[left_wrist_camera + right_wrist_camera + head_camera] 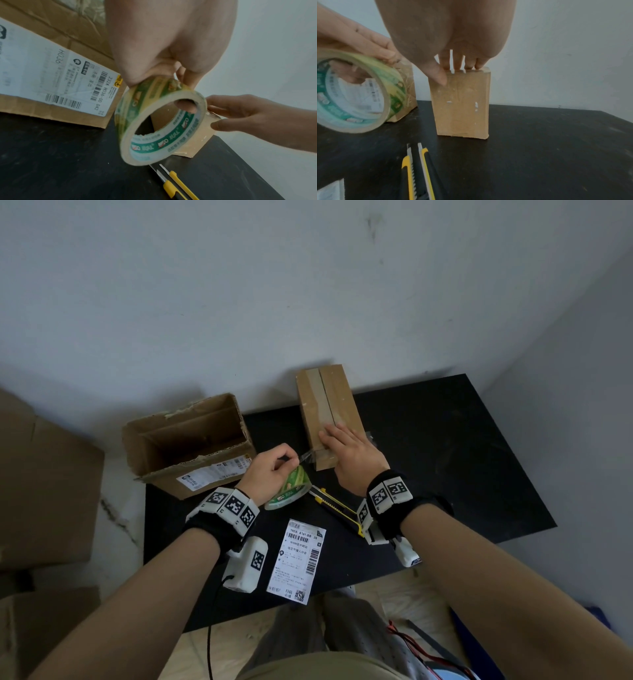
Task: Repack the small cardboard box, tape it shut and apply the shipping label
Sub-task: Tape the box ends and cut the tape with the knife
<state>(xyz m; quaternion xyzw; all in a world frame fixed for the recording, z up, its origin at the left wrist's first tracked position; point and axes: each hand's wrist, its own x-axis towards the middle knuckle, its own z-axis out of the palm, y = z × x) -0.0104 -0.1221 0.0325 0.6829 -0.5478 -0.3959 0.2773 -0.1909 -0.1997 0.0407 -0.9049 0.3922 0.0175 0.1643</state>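
Note:
The small cardboard box [329,412] lies closed on the black table [445,457], a strip of tape running along its top seam. My right hand [349,451] lies flat on the box's near end, fingers straight, thumb down its front face [462,105]. My left hand [270,470] grips the green-printed tape roll [289,487], thumb through its core [161,121], fingers on the outer rim. A short clear strip of tape stretches from the roll to the box's near end. The shipping label [298,559] lies face up near the table's front edge.
A larger open cardboard box [188,443] with an old label stands at the table's left rear. A yellow and black utility knife [337,508] lies just in front of the small box. More cardboard boxes [37,491] stand left of the table. A wall rises right behind.

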